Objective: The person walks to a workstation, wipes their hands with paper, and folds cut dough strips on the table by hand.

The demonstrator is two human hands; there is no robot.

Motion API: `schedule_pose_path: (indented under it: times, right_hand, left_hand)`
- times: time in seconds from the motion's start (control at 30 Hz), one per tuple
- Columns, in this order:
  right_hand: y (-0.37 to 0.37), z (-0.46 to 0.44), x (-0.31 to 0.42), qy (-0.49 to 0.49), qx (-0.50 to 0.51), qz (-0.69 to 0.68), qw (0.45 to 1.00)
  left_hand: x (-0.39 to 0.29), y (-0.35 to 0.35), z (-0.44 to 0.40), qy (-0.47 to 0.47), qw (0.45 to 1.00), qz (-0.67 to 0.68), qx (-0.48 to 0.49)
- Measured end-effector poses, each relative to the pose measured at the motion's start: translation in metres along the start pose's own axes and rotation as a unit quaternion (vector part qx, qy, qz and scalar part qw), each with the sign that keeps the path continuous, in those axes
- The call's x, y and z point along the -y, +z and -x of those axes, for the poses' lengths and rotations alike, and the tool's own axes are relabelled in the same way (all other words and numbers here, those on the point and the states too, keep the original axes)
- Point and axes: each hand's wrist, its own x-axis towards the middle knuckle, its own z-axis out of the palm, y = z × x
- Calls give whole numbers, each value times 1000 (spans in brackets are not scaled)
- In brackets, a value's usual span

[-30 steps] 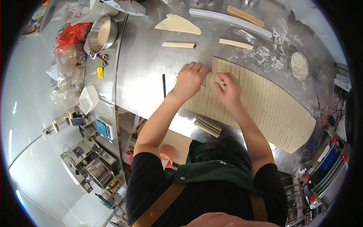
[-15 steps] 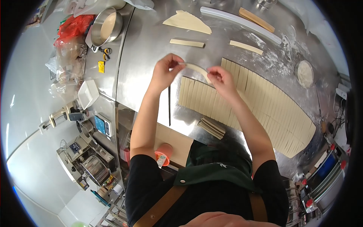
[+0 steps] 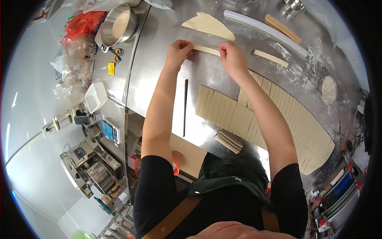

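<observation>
A pale dough strip [image 3: 205, 49] spans the gap between my two hands, low over the steel table or resting on it. My left hand [image 3: 179, 52] is pinched at its left end, and my right hand [image 3: 232, 57] at its right end. Whether another strip lies underneath, I cannot tell. Beyond my hands lies a triangular dough sheet [image 3: 209, 25]. To the right is a separate dough strip [image 3: 271, 58]. Closer to my body, a broad sheet of dough cut into strips [image 3: 227, 109] covers the table, with a small pile of strips [image 3: 228, 142] beside it.
A thin black stick [image 3: 185, 107] lies left of the cut dough. At the far side are a long white bar [image 3: 264, 31] and a wooden bar [image 3: 283, 28]. A flour bowl [image 3: 329, 90] stands right. Scissors [image 3: 117, 54] and a metal bowl [image 3: 130, 27] sit left.
Both hands have moved away from my body, bringing the strip from above the cut dough to where another strip lay. The strip was bowed and is now straighter. The view has shifted slightly.
</observation>
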Motion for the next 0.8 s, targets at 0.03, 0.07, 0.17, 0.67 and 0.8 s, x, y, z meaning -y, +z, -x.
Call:
schedule_pose_path:
  times: [0.03, 0.07, 0.17, 0.67, 0.8]
  right_hand:
    - [1, 0, -1, -6, -10, 15, 1000]
    - [2, 0, -3, -14, -16, 14, 1000]
    - [3, -2, -5, -28, -36, 2, 999]
    - [-11, -4, -4, -131, -33, 127, 983]
    - [-7, -4, -2, -162, 19, 167, 972]
  left_hand:
    - [1, 1, -1, 3, 1000, -3, -5]
    - [2, 2, -2, 7, 1000, -6, -9]
    - [1, 4, -3, 16, 1000, -8, -21]
    - [-1, 18, 9, 424, 818, -382, -66]
    - [-4, 32, 8, 455, 776, -437, 7]
